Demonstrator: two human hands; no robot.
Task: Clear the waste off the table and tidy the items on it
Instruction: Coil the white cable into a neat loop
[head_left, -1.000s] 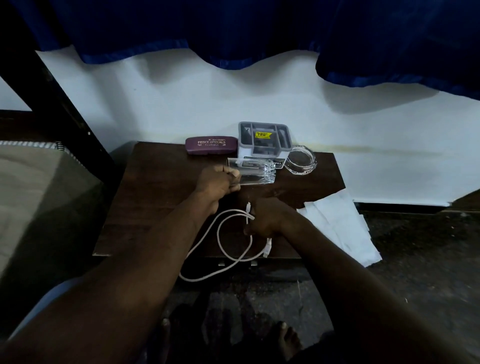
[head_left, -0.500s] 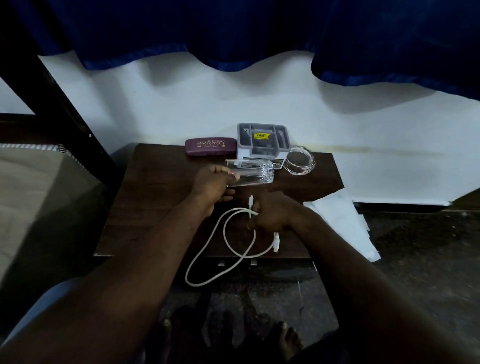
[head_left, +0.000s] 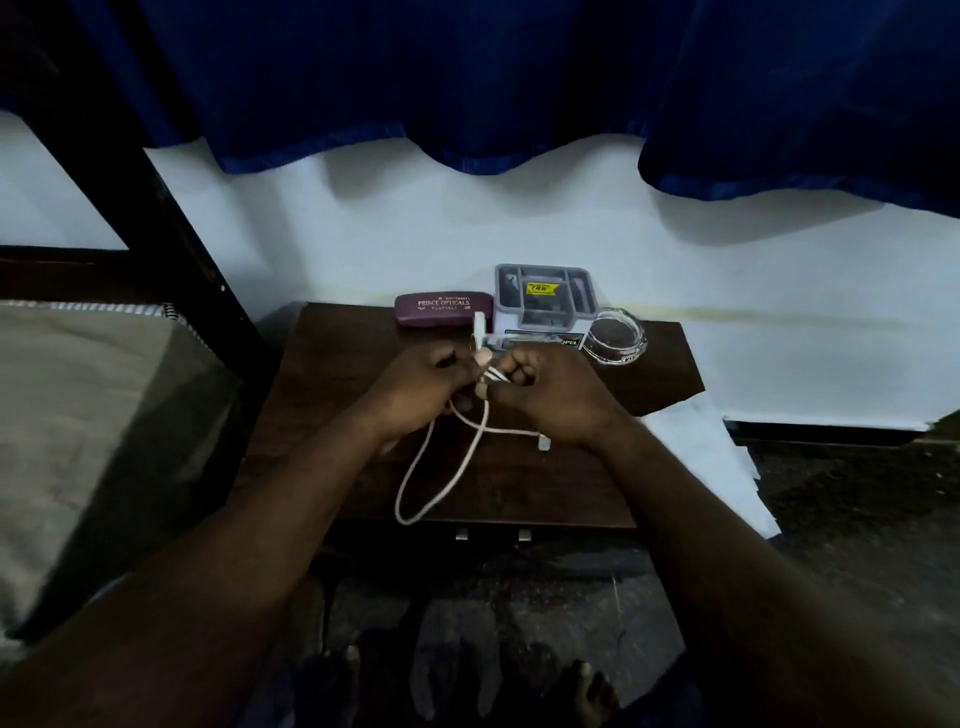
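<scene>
cable (head_left: 441, 483): light, floppy, likely springs loose | grip: best at gathered loops | left hand (head_left: 415, 387) and right hand (head_left: 545, 392): both pinching cable

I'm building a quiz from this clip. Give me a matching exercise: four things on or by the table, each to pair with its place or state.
Things:
1. cable
2. case
3. ashtray
4. paper

Places or states:
A. back right corner of the table
B. held by the left hand and right hand
C. right of the table, past its edge
D. at the back, left of the grey box

Pairs: 1-B, 2-D, 3-A, 4-C
</scene>
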